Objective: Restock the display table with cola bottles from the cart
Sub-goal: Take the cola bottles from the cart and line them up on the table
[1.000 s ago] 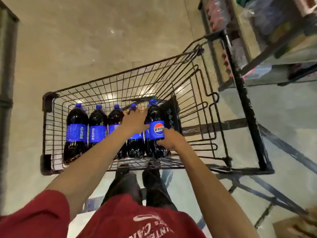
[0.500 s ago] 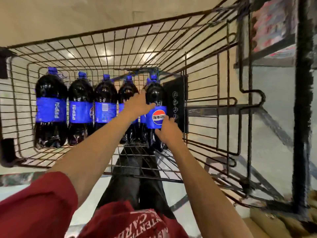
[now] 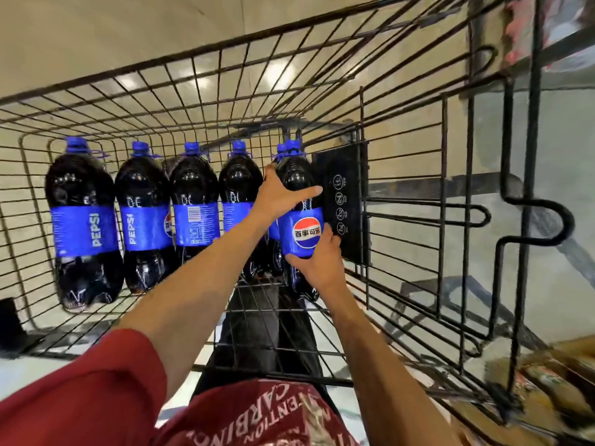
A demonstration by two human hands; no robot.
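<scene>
Several large cola bottles with blue caps and blue labels stand in a row inside a black wire cart (image 3: 225,69). The rightmost cola bottle (image 3: 301,178) shows a round red, white and blue logo. My left hand (image 3: 280,196) wraps its upper body from the left, thumb across the front. My right hand (image 3: 322,260) holds its lower part, just under the label. Another bottle (image 3: 82,217) stands at the far left of the row, with two more (image 3: 145,217) (image 3: 194,214) beside it. The display table is out of view.
A black plastic sign panel (image 3: 346,201) hangs on the cart's wire flap right beside the gripped bottle. The folded wire child seat (image 3: 483,220) fills the right side. Blurred shelving with red goods (image 3: 528,30) stands at the top right. Beige floor lies beneath.
My head has come closer to the cart, so the bottles look larger. My left hand slid from the neighbouring bottle onto the rightmost bottle's upper body. My right hand stays low on it.
</scene>
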